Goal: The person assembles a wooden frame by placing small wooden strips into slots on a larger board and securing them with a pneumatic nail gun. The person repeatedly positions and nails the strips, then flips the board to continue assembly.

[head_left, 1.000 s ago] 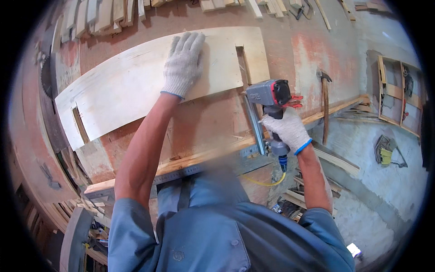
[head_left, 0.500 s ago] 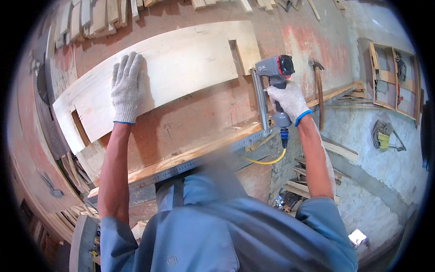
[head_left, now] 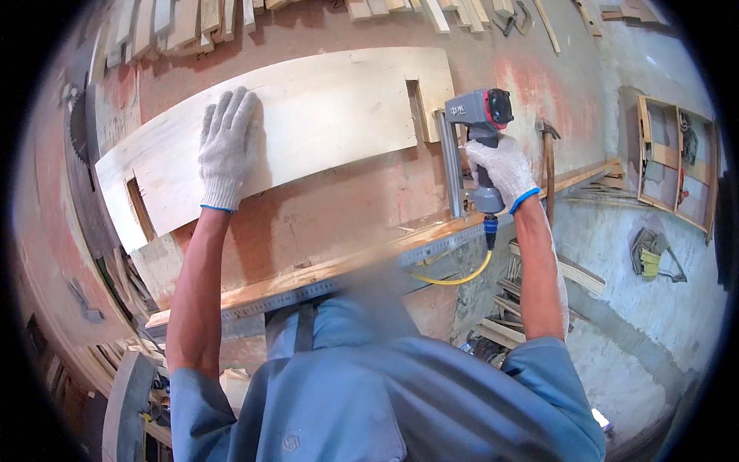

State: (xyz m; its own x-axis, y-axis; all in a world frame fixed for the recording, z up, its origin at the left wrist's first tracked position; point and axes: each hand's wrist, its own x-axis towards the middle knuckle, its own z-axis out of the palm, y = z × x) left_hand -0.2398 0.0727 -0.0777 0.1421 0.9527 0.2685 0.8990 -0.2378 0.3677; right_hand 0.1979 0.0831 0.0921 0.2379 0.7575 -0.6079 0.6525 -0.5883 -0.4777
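My left hand (head_left: 225,150), in a white knit glove with a blue cuff, lies flat on a pale wooden board (head_left: 323,108), fingers stretched out. The board has a gently curved outline and a rectangular slot near each end. My right hand (head_left: 504,169), gloved the same way, is wrapped round the handle of a grey air nail gun (head_left: 467,109). The gun's nose is at the board's right end, and I cannot tell whether it touches. Its long metal magazine (head_left: 452,165) points back toward me. A yellow air hose (head_left: 454,280) is coupled to the handle's base.
A wood strip and metal ruler (head_left: 308,291) run along the worktop's near edge. A hammer (head_left: 548,154) lies right of my right hand. Wood strips (head_left: 177,27) line the far side. A saw blade (head_left: 79,135) is at the left. A wooden frame (head_left: 677,162) stands far right.
The scene has shifted slightly right and mostly down in the picture. My left hand stays flat on the board, and the nail gun stays at its right end in my right hand.
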